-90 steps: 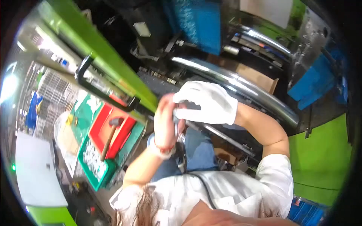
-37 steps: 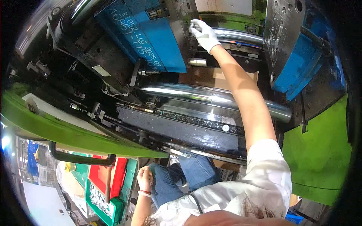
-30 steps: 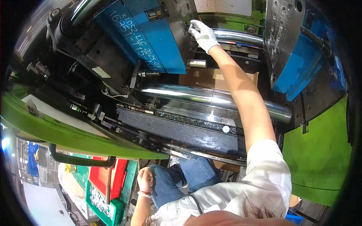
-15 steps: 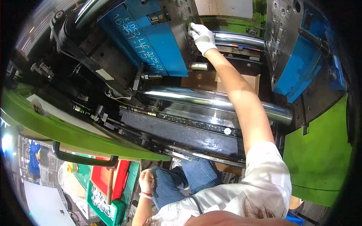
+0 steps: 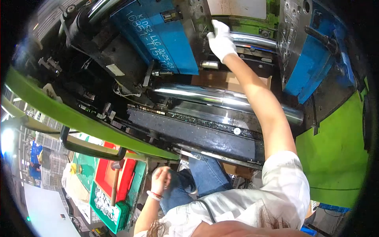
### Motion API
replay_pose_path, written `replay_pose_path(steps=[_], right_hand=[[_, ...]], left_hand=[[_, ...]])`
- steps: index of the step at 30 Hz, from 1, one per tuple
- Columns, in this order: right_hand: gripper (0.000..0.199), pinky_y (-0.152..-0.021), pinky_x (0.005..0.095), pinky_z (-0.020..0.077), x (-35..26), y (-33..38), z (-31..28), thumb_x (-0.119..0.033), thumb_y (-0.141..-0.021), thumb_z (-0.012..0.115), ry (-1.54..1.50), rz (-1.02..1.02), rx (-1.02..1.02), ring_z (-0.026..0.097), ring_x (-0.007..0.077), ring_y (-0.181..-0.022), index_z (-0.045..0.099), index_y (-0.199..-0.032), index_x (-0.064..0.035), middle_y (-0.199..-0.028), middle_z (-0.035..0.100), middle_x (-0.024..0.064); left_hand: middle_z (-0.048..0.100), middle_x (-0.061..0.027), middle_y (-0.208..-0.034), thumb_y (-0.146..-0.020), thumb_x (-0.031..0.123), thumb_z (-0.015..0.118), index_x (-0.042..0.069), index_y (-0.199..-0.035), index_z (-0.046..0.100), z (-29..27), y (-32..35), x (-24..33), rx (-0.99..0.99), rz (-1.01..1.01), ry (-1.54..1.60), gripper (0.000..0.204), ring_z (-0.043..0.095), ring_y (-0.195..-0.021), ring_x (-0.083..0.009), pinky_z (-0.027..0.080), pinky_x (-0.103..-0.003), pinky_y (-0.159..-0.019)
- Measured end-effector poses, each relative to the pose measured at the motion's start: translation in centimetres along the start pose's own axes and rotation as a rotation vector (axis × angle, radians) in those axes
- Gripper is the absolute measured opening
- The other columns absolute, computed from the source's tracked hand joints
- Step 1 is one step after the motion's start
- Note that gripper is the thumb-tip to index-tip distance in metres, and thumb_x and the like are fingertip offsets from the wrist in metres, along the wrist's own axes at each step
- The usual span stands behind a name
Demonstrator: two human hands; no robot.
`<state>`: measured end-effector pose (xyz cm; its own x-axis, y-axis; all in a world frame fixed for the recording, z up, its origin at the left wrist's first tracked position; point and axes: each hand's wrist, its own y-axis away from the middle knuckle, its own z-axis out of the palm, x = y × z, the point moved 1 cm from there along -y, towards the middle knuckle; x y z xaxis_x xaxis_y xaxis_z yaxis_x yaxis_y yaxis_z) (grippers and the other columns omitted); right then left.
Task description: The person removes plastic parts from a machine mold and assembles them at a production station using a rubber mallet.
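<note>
My right hand (image 5: 223, 42), in a white glove, reaches between the two mould halves of a large machine. Its thumb and fingers are apart, with nothing visible in them. The fingertips are beside the steel face of the left mould half (image 5: 158, 37), a blue block with white handwriting. Across the gap stands the right mould half (image 5: 292, 43), whose steel face has holes and recesses. My bare left hand (image 5: 161, 178) is held above my jeans near the knee, its fingers loosely curled, and I see nothing in it. Red and white bands circle that wrist.
Polished guide bars (image 5: 197, 94) cross below my right arm. A green door with a black handle (image 5: 92, 152) curves along the left. Beyond it are a red tray (image 5: 106, 173), a hammer (image 5: 115, 177) and a green bin (image 5: 118, 221) of small pale parts.
My right hand has drawn slightly right, away from the left mould face, and its thumb has spread. My left hand has lifted a little and moved right. The view has shifted slightly.
</note>
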<state>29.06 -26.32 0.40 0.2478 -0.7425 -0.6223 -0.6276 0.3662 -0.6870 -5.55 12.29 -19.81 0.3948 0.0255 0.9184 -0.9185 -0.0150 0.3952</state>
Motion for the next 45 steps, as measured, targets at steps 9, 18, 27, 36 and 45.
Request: replay_pose_path(steps=[9, 18, 27, 36, 45], right_hand=[[0.020, -0.073, 0.0368, 0.0492, -16.1, 18.6, -11.0, -0.028, -0.079, 0.068, -0.560, -0.615, -0.942, 0.058, 0.0284, -0.085, 0.065, -0.086, -0.0097, -0.096, 0.055, 0.0110], [0.017, -0.082, 0.0361, 0.0451, -16.2, 18.3, -10.4, -0.014, -0.072, 0.068, -0.669, -0.596, -0.829, 0.054, 0.0270, -0.098, 0.065, -0.087, -0.0067, -0.104, 0.054, 0.0106], [0.022, -0.078, 0.0255, 0.0484, -15.7, 16.6, -11.5, -0.014, -0.086, 0.064, -0.798, -0.286, -0.946, 0.059, 0.0126, -0.088, 0.061, -0.099, 0.0035, -0.106, 0.057, 0.0087], [0.038, -0.088, 0.0302, 0.0486, -13.4, 16.0, -10.4, -0.026, -0.083, 0.069, -0.996, -0.276, -1.206, 0.062, 0.0178, -0.097, 0.061, -0.114, -0.0050, -0.104, 0.063, 0.0087], [0.038, -0.081, 0.0307, 0.0515, 3.3, -1.2, -1.9, -0.016, -0.081, 0.071, -0.761, 0.048, -0.041, 0.061, 0.0168, -0.092, 0.060, -0.115, -0.0028, -0.106, 0.063, 0.0106]], left_hand=[[0.056, -0.0077, -0.068, -0.091, 0.065, 0.033, 0.009, -0.127, 0.034, 10.5, 2.1, 17.1, -0.271, 0.594, 0.076, 0.066, 0.036, -0.033, -0.0086, 0.027, -0.019, -0.029], [0.060, -0.0109, -0.086, -0.089, 0.066, 0.029, 0.006, -0.122, 0.032, 11.5, 2.6, 19.5, -0.225, 0.545, 0.275, 0.069, 0.037, -0.039, -0.0071, 0.025, -0.019, -0.031], [0.060, -0.0066, -0.087, -0.098, 0.026, 0.047, 0.002, -0.107, 0.053, 11.5, 2.8, 19.7, -0.124, 0.510, 0.287, 0.026, 0.039, -0.042, -0.0052, 0.029, -0.017, -0.035], [0.049, -0.0035, -0.063, -0.099, 0.027, 0.041, 0.004, -0.094, 0.047, 11.3, 1.4, 18.5, -0.390, 0.256, 0.559, 0.025, 0.032, -0.034, -0.0069, 0.023, -0.018, -0.028], [0.057, -0.0041, -0.067, -0.097, 0.027, 0.049, 0.005, -0.098, 0.056, 7.1, 1.3, 10.0, -0.563, -0.005, -0.173, 0.023, 0.037, -0.038, -0.0045, 0.027, -0.018, -0.035]])
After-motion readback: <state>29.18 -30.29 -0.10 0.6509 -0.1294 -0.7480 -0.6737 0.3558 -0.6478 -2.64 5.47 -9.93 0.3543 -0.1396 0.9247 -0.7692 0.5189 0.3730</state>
